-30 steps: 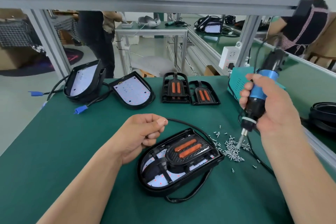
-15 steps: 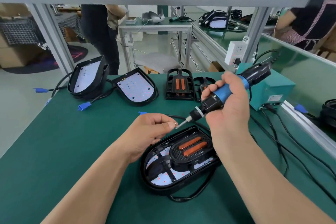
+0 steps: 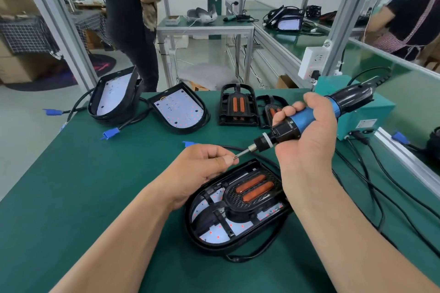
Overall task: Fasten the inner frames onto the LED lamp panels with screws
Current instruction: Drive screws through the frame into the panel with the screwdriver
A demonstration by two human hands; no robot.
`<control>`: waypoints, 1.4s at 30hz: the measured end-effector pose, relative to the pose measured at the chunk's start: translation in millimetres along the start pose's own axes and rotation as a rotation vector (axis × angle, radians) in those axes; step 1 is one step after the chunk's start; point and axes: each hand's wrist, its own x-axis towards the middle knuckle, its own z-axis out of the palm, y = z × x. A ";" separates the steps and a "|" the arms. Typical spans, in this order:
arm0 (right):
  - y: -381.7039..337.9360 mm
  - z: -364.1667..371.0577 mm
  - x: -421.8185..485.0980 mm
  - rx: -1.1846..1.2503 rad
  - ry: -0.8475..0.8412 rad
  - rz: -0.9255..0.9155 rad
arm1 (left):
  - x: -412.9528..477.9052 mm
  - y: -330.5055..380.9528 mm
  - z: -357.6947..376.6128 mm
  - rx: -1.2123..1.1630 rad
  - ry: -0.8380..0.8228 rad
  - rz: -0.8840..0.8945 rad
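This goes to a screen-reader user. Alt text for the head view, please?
The right hand grips an electric screwdriver whose bit tip the left hand pinches, close to a lamp panel holding its inner frame on a green bench.

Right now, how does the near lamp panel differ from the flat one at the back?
The near lamp panel carries an inner frame with orange bars; the far lamp panel shows a bare white board. The near one lies front-centre, the far one back-left. Both housings are black.

No readable text or numbers, small label on teal box too blurred to read
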 end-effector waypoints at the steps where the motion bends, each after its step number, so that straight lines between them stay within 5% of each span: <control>1: -0.5 -0.1 0.2 0.004 0.000 -0.005 | 0.0 -0.6 0.0 0.003 -0.005 -0.002; 42: 4.1 -7.0 -0.9 -0.040 -0.035 -0.083 | 1.3 -2.8 1.5 -0.047 0.022 0.016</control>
